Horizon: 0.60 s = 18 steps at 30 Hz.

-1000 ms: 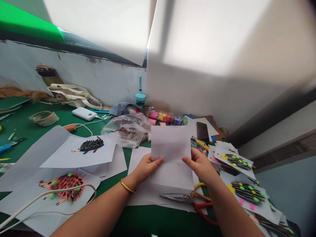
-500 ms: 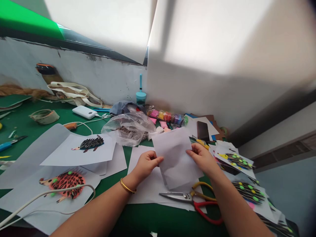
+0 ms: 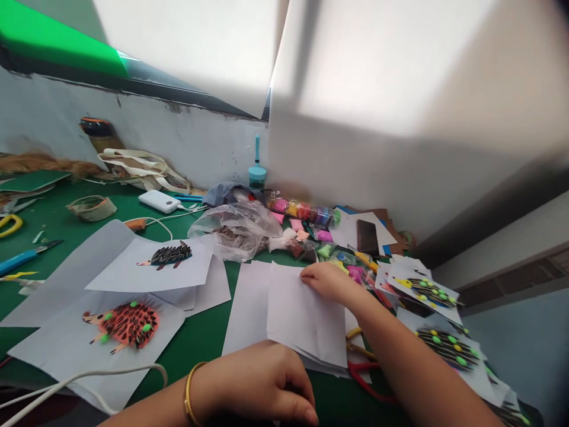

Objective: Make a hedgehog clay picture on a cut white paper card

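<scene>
A stack of white paper sheets [image 3: 306, 314] lies on the green table in front of me. My right hand [image 3: 326, 279] rests on the far edge of the top sheet, fingers curled and pressing it down. My left hand [image 3: 262, 382] is close to the camera at the near edge of the stack, fingers curled downward, a gold bangle on the wrist; whether it grips anything is hidden. Red-handled scissors [image 3: 367, 379] lie mostly covered by the paper, only the handles showing.
Hedgehog crafts on paper lie at left: a black one [image 3: 171, 255] and an orange one [image 3: 127, 323]. More hedgehog sheets [image 3: 427, 290] pile at right. A plastic bag [image 3: 235, 225], clay packets [image 3: 306, 210], a power bank [image 3: 159, 201], a phone [image 3: 367, 236] and a white cable [image 3: 89, 379] crowd the table.
The sheet held up in both hands has been laid down on the stack, covering the scissors. My left hand has let go and drawn back toward me.
</scene>
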### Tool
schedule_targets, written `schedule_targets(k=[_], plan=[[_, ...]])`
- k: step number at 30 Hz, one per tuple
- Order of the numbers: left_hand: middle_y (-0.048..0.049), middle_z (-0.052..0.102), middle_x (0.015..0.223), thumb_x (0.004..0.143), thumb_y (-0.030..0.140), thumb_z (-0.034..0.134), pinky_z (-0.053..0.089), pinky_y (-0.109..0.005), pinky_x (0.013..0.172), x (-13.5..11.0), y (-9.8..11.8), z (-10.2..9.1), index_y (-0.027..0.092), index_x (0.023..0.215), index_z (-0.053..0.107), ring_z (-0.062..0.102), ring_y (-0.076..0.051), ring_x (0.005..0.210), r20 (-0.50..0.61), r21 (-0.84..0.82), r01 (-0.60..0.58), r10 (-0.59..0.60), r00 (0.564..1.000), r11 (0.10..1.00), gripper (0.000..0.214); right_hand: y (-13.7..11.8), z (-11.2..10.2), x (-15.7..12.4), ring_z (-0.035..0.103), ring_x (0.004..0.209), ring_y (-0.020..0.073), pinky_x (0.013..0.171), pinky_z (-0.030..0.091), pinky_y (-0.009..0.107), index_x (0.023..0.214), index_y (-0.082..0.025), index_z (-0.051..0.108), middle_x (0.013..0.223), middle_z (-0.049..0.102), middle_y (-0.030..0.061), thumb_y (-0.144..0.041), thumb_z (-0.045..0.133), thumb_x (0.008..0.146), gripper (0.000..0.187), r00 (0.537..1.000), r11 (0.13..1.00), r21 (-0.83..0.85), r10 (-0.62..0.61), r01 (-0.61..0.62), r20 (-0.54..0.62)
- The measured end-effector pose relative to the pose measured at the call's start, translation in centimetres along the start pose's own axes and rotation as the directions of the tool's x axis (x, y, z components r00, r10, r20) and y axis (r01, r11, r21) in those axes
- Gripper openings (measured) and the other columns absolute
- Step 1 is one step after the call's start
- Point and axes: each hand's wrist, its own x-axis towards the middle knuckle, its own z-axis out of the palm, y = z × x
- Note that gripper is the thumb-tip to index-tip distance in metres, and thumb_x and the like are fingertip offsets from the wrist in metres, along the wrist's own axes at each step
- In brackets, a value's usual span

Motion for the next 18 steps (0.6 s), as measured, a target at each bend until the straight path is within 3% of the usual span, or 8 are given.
schedule_targets(k=[3, 7, 10, 13, 15, 18], plan=[[-0.0047, 0.074, 0.079, 0.086, 0.049, 0.064, 0.048, -0.022, 0.065, -0.4, 0.4, -0.7, 0.023, 0.101, 0.078, 0.066, -0.015, 0.068, 0.013, -0.088, -0.039, 0.04, 0.999, 0.995, 0.034, -1.4, 1.4, 0.4, 0.065, 0.074, 0.023, 0.071, 0.044, 0.033, 0.065, -0.025, 0.07, 0.07, 0.069, 0.0044, -0.017, 0.06, 0.08, 0.02, 0.999, 0.998, -0.068, -0.007, 0.003, -0.053], [-0.0062, 0.074, 0.08, 0.088, 0.052, 0.06, 0.051, -0.023, 0.069, -0.8, 1.1, -1.6, 0.019, 0.102, 0.077, 0.067, -0.016, 0.07, 0.035, -0.173, -0.09, 0.098, 0.995, 0.981, 0.039, -2.4, 2.1, 0.3, 0.065, 0.082, 0.0256, 0.073, 0.043, 0.033, 0.067, -0.023, 0.069, 0.076, 0.069, 0.0059, -0.015, 0.058, 0.08, 0.019, 0.992, 0.99, -0.137, -0.028, 0.011, -0.12], [-0.0067, 0.074, 0.088, 0.09, 0.045, 0.06, 0.051, -0.024, 0.077, -0.6, 1.3, -1.7, 0.02, 0.099, 0.077, 0.067, -0.017, 0.081, -0.09, -0.037, -0.178, 0.174, 0.981, 0.983, 0.031, -2.2, 0.9, -0.1, 0.064, 0.085, 0.0242, 0.074, 0.042, 0.031, 0.074, -0.024, 0.069, 0.083, 0.071, 0.005, -0.014, 0.054, 0.081, 0.02, 0.979, 0.989, -0.147, -0.02, -0.011, -0.205], [-0.0048, 0.073, 0.09, 0.092, 0.036, 0.058, 0.05, -0.024, 0.08, 0.3, 0.4, -1.8, 0.021, 0.098, 0.075, 0.066, -0.015, 0.084, -0.235, 0.181, -0.152, 0.193, 0.953, 0.972, 0.023, -1.1, -1.6, -0.8, 0.063, 0.085, 0.0233, 0.07, 0.041, 0.031, 0.094, -0.025, 0.068, 0.093, 0.072, 0.0056, -0.015, 0.044, 0.087, 0.027, 0.941, 0.99, -0.107, 0.046, -0.086, -0.335], [-0.0048, 0.072, 0.095, 0.093, 0.032, 0.057, 0.05, -0.026, 0.084, 1.1, -0.8, -1.9, 0.021, 0.098, 0.074, 0.066, -0.016, 0.09, -0.292, 0.332, -0.097, 0.199, 0.935, 0.938, 0.02, 0.1, -3.3, -1.5, 0.062, 0.082, 0.0228, 0.069, 0.042, 0.031, 0.102, -0.025, 0.067, 0.091, 0.071, 0.0045, -0.027, 0.042, 0.092, 0.026, 0.849, 0.988, 0.057, 0.154, -0.145, -0.506], [-0.0059, 0.068, 0.122, 0.092, 0.026, 0.057, 0.039, -0.041, 0.108, 2.5, -3.1, -2.2, 0.025, 0.109, 0.07, 0.055, -0.024, 0.124, -0.292, 0.569, -0.038, 0.245, 0.925, 0.822, 0.022, 2.0, -5.0, -2.4, 0.062, 0.08, 0.0217, 0.071, 0.045, 0.031, 0.1, -0.024, 0.065, 0.088, 0.07, 0.0032, -0.044, 0.047, 0.092, 0.028, 0.676, 0.938, 0.339, 0.298, -0.075, -0.674]])
